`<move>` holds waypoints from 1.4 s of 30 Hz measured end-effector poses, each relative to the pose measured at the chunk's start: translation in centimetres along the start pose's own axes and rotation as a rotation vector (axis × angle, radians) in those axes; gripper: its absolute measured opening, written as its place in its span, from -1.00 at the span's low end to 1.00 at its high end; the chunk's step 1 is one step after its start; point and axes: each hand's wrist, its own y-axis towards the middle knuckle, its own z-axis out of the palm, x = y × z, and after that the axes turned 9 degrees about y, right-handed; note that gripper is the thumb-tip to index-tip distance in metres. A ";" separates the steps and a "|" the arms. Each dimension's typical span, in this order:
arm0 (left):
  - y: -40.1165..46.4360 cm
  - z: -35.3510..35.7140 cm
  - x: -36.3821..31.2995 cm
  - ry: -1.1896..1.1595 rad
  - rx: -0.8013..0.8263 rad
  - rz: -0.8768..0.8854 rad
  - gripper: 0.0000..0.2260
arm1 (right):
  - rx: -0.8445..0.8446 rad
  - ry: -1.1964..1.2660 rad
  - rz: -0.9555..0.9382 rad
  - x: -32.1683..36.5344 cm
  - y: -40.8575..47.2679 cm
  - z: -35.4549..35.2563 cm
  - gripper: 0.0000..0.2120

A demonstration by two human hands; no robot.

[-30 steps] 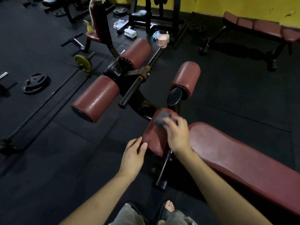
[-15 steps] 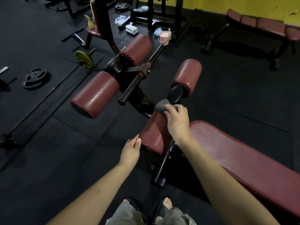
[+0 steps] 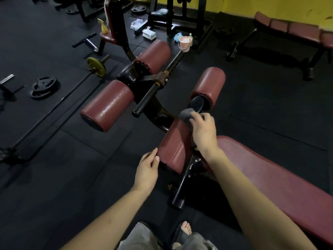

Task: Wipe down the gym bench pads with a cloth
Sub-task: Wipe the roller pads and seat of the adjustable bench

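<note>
Over on the far left of the bench frame, a stack of black weight plates lies flat on the floor, with a barbell angling past it, one yellow plate on its end. Closer to the frame, the left hand reaches forward, fingers straight and loose, thumb and fingertips just touching the near end of the roller pad, holding nothing. Four maroon rollers count up around that frame: this near one, a long one left of the frame, one behind it, one to its right. Next, the right hand, arm stretched out, fingers curled down over the grey cloth, pressing it onto the far end of the near roller. Right of the frame, the flat bench pad runs off toward the edge. Beyond the frame, one pink cup stands on the floor. No writing can be read anywhere.
</note>
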 end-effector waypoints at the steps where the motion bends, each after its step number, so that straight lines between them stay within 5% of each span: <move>1: -0.2 0.1 -0.1 0.010 -0.002 0.004 -0.62 | -0.016 0.013 0.028 0.0 0.0 0.3 -0.81; 7: -0.7 0.5 -0.4 0.078 -0.003 0.045 -0.57 | 0.155 0.097 -0.136 4.3 -9.0 1.1 -0.69; 14: -0.6 0.4 -0.4 0.109 0.003 0.045 -0.55 | -0.064 0.237 -0.025 1.3 -4.0 -1.4 -0.74; 23: -0.4 0.5 -0.2 0.078 0.007 0.032 -0.56 | -0.023 0.212 0.097 -1.1 -3.1 1.3 -0.70; 30: -0.5 0.7 -0.3 0.057 -0.016 0.027 -0.57 | -0.043 0.168 0.080 -0.5 -3.6 1.5 -0.73; 37: 0.3 0.6 0.1 -0.016 -0.002 -0.023 -0.61 | 0.037 0.256 -0.126 2.9 -13.5 1.2 -0.73; 40: 0.5 0.3 0.1 -0.005 0.021 -0.028 -0.61 | 0.102 0.288 -0.192 2.4 -11.7 0.0 -0.70; 42: 0.2 0.1 -0.1 0.010 0.013 -0.023 -0.61 | -0.006 0.282 -0.128 1.3 -8.2 -0.7 -0.69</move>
